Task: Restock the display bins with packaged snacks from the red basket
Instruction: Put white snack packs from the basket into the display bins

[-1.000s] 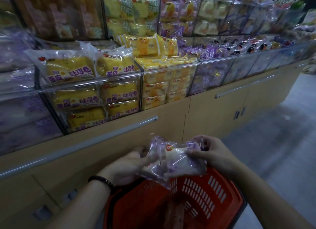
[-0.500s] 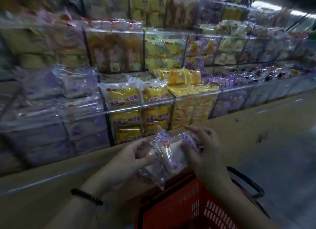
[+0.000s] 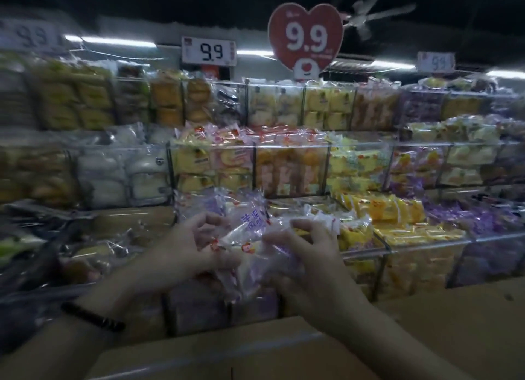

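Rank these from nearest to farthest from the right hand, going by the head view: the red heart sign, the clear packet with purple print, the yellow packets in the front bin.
1. The clear packet: held by the right hand itself.
2. The yellow packets: in the front bin, just to its right.
3. The red heart sign: high above the top bins, at the back.
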Available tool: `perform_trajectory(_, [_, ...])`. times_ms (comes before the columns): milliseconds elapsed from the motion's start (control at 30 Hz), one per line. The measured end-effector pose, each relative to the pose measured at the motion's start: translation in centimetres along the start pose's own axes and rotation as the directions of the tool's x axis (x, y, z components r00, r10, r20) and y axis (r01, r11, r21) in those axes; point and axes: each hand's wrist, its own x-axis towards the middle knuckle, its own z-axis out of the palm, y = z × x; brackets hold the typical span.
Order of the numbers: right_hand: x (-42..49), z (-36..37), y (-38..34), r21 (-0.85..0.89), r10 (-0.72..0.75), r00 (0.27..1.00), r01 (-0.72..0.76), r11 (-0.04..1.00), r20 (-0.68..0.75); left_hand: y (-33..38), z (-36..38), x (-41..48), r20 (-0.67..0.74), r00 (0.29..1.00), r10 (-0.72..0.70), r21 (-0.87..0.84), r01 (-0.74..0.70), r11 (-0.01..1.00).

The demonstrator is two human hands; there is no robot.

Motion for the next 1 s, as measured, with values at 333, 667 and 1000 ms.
perform_trajectory(333, [8.3, 4.5, 0.1, -0.062, 0.182, 0.982, -0.178, 0.982, 0.06, -2.9, -9.7, 8.9, -0.27, 0.958, 0.091, 0.28, -0.013, 0.96])
perform_trajectory(667, [12.0, 8.6, 2.5, -0.407, 0.233, 0.972, -0.204, 0.89, 0.022, -11.0, -7.1, 12.5, -0.461, 0.805, 0.373, 0.634, 0.004, 0.774])
perform_trajectory(1000, [13.3, 10.5, 2.8, -0.646, 0.286, 0.948, -0.132, 0.751, 0.139, -9.5, -5.8, 11.4, -0.135, 0.904, 0.406, 0.901, -0.059, 0.43])
